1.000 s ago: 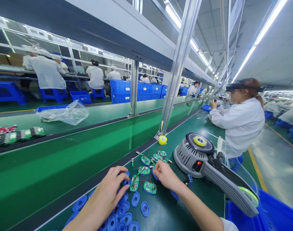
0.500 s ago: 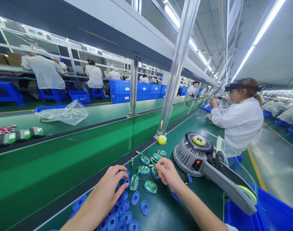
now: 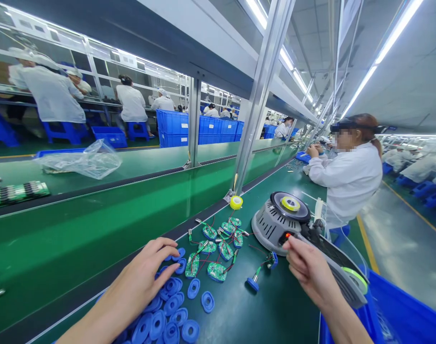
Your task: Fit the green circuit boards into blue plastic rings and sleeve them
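Observation:
In the head view, my left hand (image 3: 151, 265) lies over a heap of blue oval rings (image 3: 158, 325), its thumb and fingers apart at the heap's upper edge. My right hand (image 3: 307, 267) is in front of the grey tape dispenser (image 3: 266, 224), fingers curled and thumb pressed to the index finger. Whatever may be in that pinch is hidden. Between the hands lie several green circuit boards (image 3: 217, 271) with red wires and small metal cylinders. Nearer my right hand, a blue oval piece with a metal cylinder (image 3: 253, 284) stands beside a tilted blue-backed board (image 3: 273, 260).
A yellow tape roll (image 3: 235, 202) sits by the metal post (image 3: 256, 95). Blue bins (image 3: 393, 306) stand at the bench's right edge. A co-worker in white (image 3: 350, 177) sits farther along. Beyond the green divider (image 3: 96, 210) lies a clear plastic bag (image 3: 96, 160).
My right hand has moved right, from the circuit boards to the front of the tape dispenser. My left hand remains at the blue rings. The view has shifted slightly.

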The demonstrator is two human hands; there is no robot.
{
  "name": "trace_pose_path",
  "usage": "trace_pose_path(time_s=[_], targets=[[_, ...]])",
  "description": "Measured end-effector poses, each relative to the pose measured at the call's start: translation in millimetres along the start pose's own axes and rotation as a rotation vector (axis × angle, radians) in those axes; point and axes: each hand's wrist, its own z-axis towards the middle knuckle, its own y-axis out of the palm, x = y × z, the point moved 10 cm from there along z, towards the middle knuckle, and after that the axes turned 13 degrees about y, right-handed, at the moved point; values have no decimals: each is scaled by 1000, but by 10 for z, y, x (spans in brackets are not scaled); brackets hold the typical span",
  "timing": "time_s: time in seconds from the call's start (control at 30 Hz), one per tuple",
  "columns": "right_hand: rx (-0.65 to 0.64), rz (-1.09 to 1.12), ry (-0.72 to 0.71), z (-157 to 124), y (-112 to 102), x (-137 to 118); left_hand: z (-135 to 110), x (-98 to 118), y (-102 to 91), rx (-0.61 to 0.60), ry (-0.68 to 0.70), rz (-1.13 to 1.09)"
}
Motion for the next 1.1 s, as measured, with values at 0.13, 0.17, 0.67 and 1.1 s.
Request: trace_pose_path(time_s=[0.13,0.17,0.67,1.1], targets=[[115,-502,-145,-33,60,145,-3,-11,72,-45,0,3],[128,-630,-189,-47,110,175,-4,-12,81,-52,0,5],[-20,-1676,-543,-137,582,261,-25,25,58,-20,1,9],[246,-1338,-173,101,-89,369,-53,27,113,-76,-12,9]])
